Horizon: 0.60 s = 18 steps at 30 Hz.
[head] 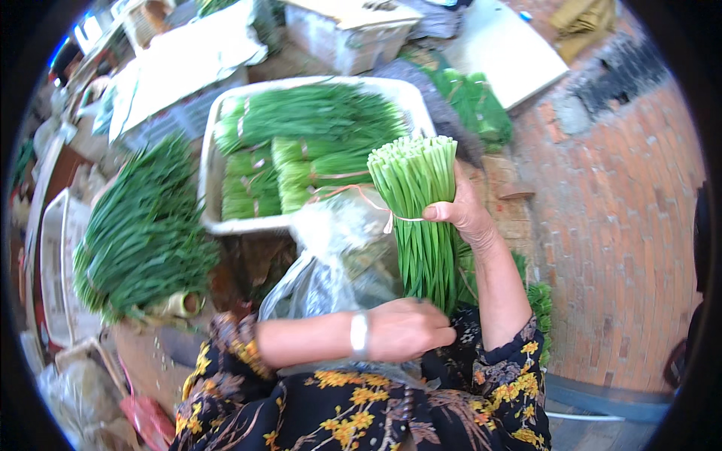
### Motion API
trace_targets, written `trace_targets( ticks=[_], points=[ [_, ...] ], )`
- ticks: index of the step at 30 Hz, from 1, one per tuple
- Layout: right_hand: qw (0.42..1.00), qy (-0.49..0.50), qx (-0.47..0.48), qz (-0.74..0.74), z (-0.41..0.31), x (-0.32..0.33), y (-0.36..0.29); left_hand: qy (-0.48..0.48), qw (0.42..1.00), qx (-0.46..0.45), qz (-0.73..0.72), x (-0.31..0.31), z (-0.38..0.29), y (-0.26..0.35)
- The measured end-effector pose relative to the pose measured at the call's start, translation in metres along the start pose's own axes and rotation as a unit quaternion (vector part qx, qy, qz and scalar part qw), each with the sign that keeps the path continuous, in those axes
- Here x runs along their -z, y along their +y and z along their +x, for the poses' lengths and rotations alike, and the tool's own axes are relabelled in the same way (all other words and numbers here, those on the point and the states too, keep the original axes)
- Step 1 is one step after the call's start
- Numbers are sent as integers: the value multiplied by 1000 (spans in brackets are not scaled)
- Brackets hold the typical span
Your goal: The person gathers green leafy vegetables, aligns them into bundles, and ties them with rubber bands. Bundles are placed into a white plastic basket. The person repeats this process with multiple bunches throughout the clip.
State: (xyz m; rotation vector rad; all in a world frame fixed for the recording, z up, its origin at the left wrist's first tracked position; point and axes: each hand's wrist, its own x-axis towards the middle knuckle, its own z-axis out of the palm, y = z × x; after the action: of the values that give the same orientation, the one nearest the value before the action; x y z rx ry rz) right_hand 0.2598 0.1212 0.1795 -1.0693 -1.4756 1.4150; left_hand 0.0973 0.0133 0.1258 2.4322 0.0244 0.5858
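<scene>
A bundle of green garlic chives [420, 191] stands with its pale cut ends up and its leaves hanging down. My right hand [465, 208] grips it from the right side, with the thumb over the pink tie around the stems. Below, my left hand [414, 332] is curled by the lower leaves, a silver bracelet on its wrist. Blur and the back of the hand hide whether leaves are inside its fingers. Ahead is a white plastic crate [248, 227] in which several tied chive bundles [316, 118] lie on their sides.
A big heap of chives [149, 231] lies at the left, beside a white plastic basket [53, 270]. A clear plastic bag [333, 253] is in front of the crate. More chive bundles [476, 110] lie beyond it, near a white board [507, 51]. Brick floor [615, 225] extends right.
</scene>
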Motion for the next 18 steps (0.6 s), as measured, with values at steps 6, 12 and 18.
trace_targets(
  ticks=[6,12,18],
  points=[
    [998,34,29,41,1,41,-29,418,826,261,-275,60,-23,-21],
    [994,8,91,-61,31,-18,-55,522,708,175,-443,47,28,-60],
    [958,-9,114,-261,22,-47,-42,661,544,42,-516,75,20,-64]
  ],
)
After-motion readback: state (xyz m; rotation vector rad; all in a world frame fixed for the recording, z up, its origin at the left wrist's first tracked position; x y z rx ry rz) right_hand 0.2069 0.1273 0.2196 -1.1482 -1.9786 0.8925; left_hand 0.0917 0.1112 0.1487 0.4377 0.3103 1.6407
